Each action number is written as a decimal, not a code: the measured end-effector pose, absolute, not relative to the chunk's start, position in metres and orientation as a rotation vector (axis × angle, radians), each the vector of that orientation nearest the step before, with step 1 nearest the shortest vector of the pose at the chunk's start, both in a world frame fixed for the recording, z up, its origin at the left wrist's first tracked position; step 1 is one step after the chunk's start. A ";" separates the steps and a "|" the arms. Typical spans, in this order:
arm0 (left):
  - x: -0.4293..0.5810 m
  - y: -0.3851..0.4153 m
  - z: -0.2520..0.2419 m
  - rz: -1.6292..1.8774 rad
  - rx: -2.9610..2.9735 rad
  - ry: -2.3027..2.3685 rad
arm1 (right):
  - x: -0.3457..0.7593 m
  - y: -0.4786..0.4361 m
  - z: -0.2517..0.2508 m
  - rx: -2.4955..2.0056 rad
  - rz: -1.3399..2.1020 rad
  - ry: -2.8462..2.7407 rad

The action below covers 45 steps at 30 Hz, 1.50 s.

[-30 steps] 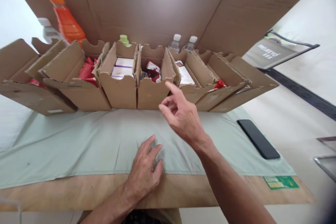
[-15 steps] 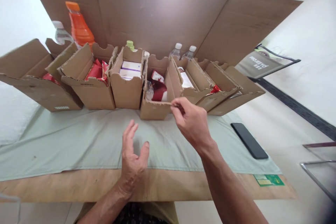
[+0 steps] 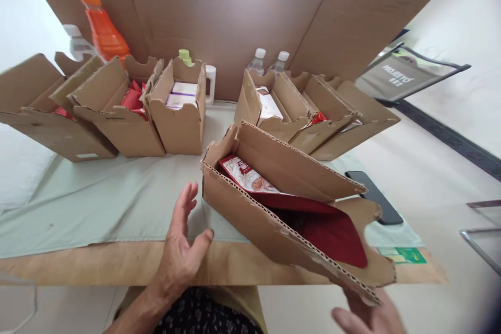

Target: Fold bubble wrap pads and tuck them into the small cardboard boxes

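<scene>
Out in front of the row, an open cardboard box lies turned askew, its near right end jutting past the table edge. Inside it are a dark red pouch and a red-and-white printed packet. At that near end is my right hand, blurred, with its thumb showing and its fingers partly hidden against the cardboard; it appears to grip the box. To the left of the box, my left hand is raised over the table edge, fingers and thumb apart, holding nothing.
Other cardboard boxes, such as one with white-and-purple cartons, stand left and right along the back. Behind them are an orange bottle, clear bottles and a white mug. A black phone lies at the right.
The middle cardboard box has come out of the row toward me and swung round to the right. My right hand has moved down and right with it; my left hand has shifted slightly left and down.
</scene>
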<state>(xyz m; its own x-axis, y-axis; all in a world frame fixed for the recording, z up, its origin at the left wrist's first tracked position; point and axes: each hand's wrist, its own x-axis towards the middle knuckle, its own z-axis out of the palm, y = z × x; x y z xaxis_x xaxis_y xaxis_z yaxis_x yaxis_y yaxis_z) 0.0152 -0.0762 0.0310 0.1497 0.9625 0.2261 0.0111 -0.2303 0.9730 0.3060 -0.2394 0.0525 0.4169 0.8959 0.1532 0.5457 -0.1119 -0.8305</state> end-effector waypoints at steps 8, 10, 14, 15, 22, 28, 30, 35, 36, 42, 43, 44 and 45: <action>0.016 -0.073 0.032 1.373 1.271 1.093 | 0.264 -0.168 0.041 -1.969 0.316 -1.341; 0.008 -0.072 0.033 1.464 1.247 1.114 | 0.262 -0.136 0.048 -1.865 0.380 -1.411; -0.006 -0.058 0.033 1.516 1.255 1.135 | 0.259 -0.075 0.049 -1.679 0.473 -1.452; -0.009 -0.053 0.031 1.492 1.271 1.151 | 0.257 -0.065 0.046 -1.658 0.472 -1.447; -0.008 -0.044 0.017 1.402 1.384 1.213 | 0.251 -0.059 0.025 -1.672 0.560 -1.389; 0.004 -0.048 0.014 1.449 1.377 1.191 | 0.252 -0.061 0.021 -1.734 0.523 -1.331; 0.007 -0.048 0.014 1.439 1.387 1.182 | 0.252 -0.060 0.021 -1.753 0.496 -1.304; 0.004 -0.047 0.019 1.359 1.472 1.194 | 0.258 -0.060 0.022 -1.783 0.459 -1.252; 0.001 -0.045 0.022 1.336 1.497 1.201 | 0.259 -0.060 0.023 -1.795 0.450 -1.253; -0.070 -0.012 0.043 1.283 1.733 1.527 | 0.261 -0.054 0.034 -2.005 0.420 -1.255; -0.091 -0.006 0.047 1.298 1.776 1.665 | 0.261 -0.052 0.035 -2.038 0.426 -1.240; -0.115 0.000 0.050 1.263 1.811 1.850 | 0.261 -0.052 0.036 -2.059 0.434 -1.224; -0.139 0.005 0.053 1.255 1.794 1.986 | 0.260 -0.052 0.037 -2.069 0.449 -1.217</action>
<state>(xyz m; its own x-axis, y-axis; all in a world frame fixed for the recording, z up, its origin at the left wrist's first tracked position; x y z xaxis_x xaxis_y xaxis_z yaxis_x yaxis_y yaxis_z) -0.1385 0.0050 0.0526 -0.2525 0.8871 0.3864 0.7300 -0.0875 0.6778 0.2598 -0.0515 0.0368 0.5020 0.8636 0.0460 0.6268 -0.3266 -0.7074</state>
